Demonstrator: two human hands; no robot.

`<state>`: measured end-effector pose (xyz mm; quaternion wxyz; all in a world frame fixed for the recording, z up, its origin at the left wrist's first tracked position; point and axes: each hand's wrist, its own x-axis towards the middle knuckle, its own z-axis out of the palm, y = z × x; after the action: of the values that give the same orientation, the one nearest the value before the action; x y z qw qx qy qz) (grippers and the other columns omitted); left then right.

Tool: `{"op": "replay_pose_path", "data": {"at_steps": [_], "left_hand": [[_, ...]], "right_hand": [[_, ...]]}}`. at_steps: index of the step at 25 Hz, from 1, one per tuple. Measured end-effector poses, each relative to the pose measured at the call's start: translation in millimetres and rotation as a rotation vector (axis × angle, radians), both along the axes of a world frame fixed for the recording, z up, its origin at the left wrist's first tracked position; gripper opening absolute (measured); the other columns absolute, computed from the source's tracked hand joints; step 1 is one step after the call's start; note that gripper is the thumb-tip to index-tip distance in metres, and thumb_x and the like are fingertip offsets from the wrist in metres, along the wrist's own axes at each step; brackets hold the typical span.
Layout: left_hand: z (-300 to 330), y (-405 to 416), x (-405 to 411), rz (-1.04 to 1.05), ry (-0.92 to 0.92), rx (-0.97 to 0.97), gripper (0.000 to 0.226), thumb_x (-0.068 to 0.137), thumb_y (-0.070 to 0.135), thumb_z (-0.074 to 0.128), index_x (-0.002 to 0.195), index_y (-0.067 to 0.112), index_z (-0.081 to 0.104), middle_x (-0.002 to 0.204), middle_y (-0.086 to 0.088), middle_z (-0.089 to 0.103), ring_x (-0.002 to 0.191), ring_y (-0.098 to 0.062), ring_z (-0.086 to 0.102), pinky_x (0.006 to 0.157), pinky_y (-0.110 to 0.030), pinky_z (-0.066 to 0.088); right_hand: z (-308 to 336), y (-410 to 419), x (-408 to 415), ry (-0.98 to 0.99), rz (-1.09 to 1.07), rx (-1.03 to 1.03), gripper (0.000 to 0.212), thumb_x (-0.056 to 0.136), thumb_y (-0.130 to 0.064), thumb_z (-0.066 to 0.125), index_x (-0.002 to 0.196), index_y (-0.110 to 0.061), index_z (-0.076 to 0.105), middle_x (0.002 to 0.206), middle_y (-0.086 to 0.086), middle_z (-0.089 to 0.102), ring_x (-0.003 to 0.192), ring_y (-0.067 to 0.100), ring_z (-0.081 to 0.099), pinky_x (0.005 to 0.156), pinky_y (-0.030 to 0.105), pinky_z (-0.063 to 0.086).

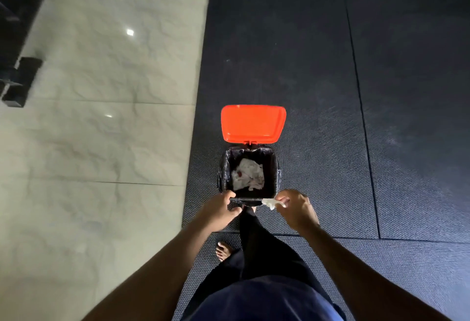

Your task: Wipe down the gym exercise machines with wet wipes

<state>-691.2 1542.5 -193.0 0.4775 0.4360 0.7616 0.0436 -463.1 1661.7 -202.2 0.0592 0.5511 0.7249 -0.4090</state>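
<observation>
Head view, nearest first: dark trousers and a bare foot (223, 250) on the black rubber mat (330, 168), one leg stretched toward the bin's foot, likely on a pedal I cannot see. Next the left hand (218, 212), fingers curled round the liner (223, 168) at the bin's near rim. Level with it, the right hand (296, 210) pinches a crumpled white wipe (270, 203) between thumb and fingertips; it sits at the near right corner of the rim, barely inside the opening. Its long axis runs roughly left to right, free end pointing left toward the other hand. Beyond, the bin (276, 168) holds used wipes (248, 174), its orange lid (253, 123) standing open. Risks as I judge them: released here, the wipe could catch on the rim or drop onto the mat; a damp wipe may cling to the fingers; easing the foot would bring the lid down early; tugging could pull the liner off the rim
</observation>
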Motion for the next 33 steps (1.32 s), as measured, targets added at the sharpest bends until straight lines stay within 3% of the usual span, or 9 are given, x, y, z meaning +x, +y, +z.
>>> {"op": "replay_pose_path", "data": {"at_steps": [7, 10, 15, 20, 24, 29, 33], "left_hand": [[-86, 41, -10, 0.052, -0.015, -0.042, 0.050, 0.101, 0.045, 0.064, 0.143, 0.021, 0.053, 0.135, -0.007, 0.065, 0.111, -0.021, 0.067, 0.095, -0.035, 0.054], [-134, 46, -11, 0.061, -0.039, -0.136, 0.053, 0.101, 0.044, 0.064, 0.147, 0.020, 0.050, 0.139, -0.007, 0.063, 0.113, -0.021, 0.066, 0.098, -0.036, 0.053], [-160, 45, -15, 0.045, -0.051, -0.215, 0.054, 0.102, 0.045, 0.063, 0.147, 0.018, 0.050, 0.142, -0.008, 0.062, 0.119, -0.023, 0.065, 0.099, -0.033, 0.049], [-148, 50, -21, -0.027, -0.021, -0.252, 0.054, 0.102, 0.047, 0.061, 0.148, 0.020, 0.050, 0.142, -0.007, 0.062, 0.124, -0.024, 0.063, 0.103, -0.038, 0.050], [-131, 59, -26, -0.055, 0.026, -0.211, 0.054, 0.100, 0.049, 0.061, 0.146, 0.023, 0.051, 0.141, -0.004, 0.062, 0.120, -0.022, 0.064, 0.101, -0.037, 0.051], [-82, 58, -27, -0.094, 0.062, -0.126, 0.055, 0.102, 0.045, 0.060, 0.150, 0.020, 0.049, 0.143, -0.007, 0.061, 0.121, -0.023, 0.064, 0.097, -0.034, 0.051], [-27, 27, -26, -0.100, 0.109, -0.056, 0.054, 0.101, 0.045, 0.061, 0.148, 0.020, 0.052, 0.138, -0.007, 0.064, 0.119, -0.025, 0.065, 0.097, -0.037, 0.053]], "right_hand": [[-117, 48, -50, -0.017, -0.064, 0.007, 0.015, 0.089, -0.023, 0.070, 0.101, -0.016, 0.072, 0.104, 0.007, 0.071, 0.095, 0.027, 0.066, 0.069, 0.030, 0.048], [-181, 58, -67, -0.054, -0.039, -0.034, 0.016, 0.089, -0.024, 0.068, 0.102, -0.016, 0.071, 0.107, 0.009, 0.070, 0.097, 0.031, 0.065, 0.074, 0.036, 0.051], [-217, 69, -68, -0.115, 0.089, -0.118, 0.045, 0.087, -0.024, 0.074, 0.128, -0.018, 0.058, 0.128, 0.008, 0.054, 0.110, 0.026, 0.058, 0.082, 0.037, 0.050], [-200, 71, -44, -0.123, 0.208, -0.185, 0.040, 0.088, -0.026, 0.075, 0.125, -0.019, 0.061, 0.126, 0.006, 0.057, 0.111, 0.022, 0.058, 0.083, 0.034, 0.050], [-172, 75, -34, -0.149, 0.225, -0.200, 0.044, 0.089, -0.030, 0.075, 0.129, -0.016, 0.061, 0.130, 0.007, 0.060, 0.115, 0.023, 0.059, 0.092, 0.036, 0.052], [-114, 69, -35, -0.176, 0.245, -0.168, 0.059, 0.092, -0.035, 0.072, 0.142, -0.011, 0.053, 0.141, 0.012, 0.057, 0.127, 0.026, 0.056, 0.102, 0.039, 0.049], [-49, 29, -27, -0.119, 0.162, -0.132, 0.060, 0.092, -0.036, 0.072, 0.144, -0.014, 0.052, 0.144, 0.010, 0.055, 0.126, 0.025, 0.058, 0.101, 0.040, 0.051]]}}
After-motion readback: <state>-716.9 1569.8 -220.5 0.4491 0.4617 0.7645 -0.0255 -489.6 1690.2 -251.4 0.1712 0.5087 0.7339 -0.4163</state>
